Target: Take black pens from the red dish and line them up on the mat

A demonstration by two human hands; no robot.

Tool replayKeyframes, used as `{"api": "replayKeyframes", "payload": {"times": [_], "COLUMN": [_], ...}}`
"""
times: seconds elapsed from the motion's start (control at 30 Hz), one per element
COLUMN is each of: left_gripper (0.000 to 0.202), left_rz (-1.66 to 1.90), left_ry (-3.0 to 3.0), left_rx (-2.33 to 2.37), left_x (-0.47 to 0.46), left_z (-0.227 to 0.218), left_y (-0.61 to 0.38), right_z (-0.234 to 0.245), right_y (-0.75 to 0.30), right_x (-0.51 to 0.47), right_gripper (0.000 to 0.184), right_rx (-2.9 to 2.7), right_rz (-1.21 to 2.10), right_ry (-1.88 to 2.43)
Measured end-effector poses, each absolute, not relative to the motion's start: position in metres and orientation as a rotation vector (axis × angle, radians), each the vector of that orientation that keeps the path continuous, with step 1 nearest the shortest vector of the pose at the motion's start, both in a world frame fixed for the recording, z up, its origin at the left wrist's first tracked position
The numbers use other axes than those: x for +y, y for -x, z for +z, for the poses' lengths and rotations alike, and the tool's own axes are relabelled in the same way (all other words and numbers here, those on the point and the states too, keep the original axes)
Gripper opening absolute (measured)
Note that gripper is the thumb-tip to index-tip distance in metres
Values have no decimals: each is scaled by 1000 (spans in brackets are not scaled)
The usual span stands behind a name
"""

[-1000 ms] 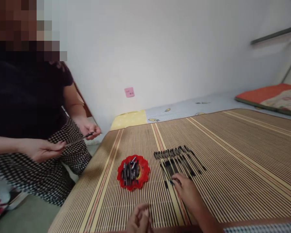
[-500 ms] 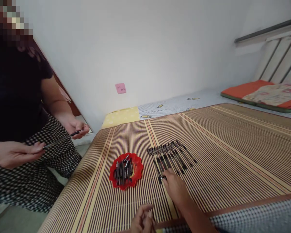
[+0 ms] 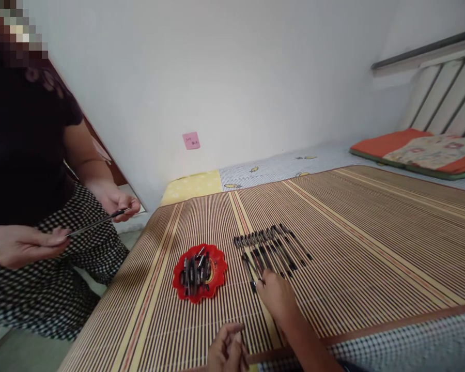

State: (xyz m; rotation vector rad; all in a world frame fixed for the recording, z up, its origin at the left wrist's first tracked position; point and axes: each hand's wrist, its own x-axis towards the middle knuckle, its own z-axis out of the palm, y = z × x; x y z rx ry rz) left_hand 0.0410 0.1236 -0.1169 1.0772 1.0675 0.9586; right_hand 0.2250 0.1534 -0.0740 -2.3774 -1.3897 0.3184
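Side by side on the striped bamboo mat [image 3: 333, 268] lies a row of dark pens [image 3: 277, 253], their black caps toward the far side. My right hand [image 3: 279, 297] is at the near left end of this row, fingers pinched on a pen [image 3: 256, 262] that slants among the others; the fingertips partly hide it. At the mat's near edge my left hand [image 3: 227, 349] rests, fingers loosely curled and apart, with nothing visible in it. Left of the row stands a red scalloped dish [image 3: 221, 266] holding several dark pen parts [image 3: 196, 274].
On the left stands another person [image 3: 27, 150], holding a thin pen-like rod [image 3: 96, 223] between two hands. A folded orange cushion [image 3: 387, 142] lies at the back right near the radiator [image 3: 445, 93]. A pink note [image 3: 191, 140] sticks to the white wall [image 3: 256, 77].
My right hand has shifted slightly, and the pen at its fingertips now lies at a different slant. My left hand stays almost in place. The whole view has moved a little.
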Motion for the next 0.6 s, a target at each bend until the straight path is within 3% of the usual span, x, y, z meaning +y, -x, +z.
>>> {"api": "replayKeyframes", "payload": {"times": [0.13,0.43,0.6], "left_gripper": [50,50,54], "left_rz": [887,935,976], "left_ry": [-1111,-998,-887], "left_rx": [990,930,900], "left_x": [138,180,196], "left_z": [-90,-62,-61], "left_y": [-50,-108,-122], "right_z": [-83,-89,-91], "right_y": [-242,-268,-279], "right_x": [151,146,139], "right_gripper": [17,11,28], "right_rx": [-1247,-689,-669], "right_rz": [347,929,1061], "right_ry": [2247,1651,1289]}}
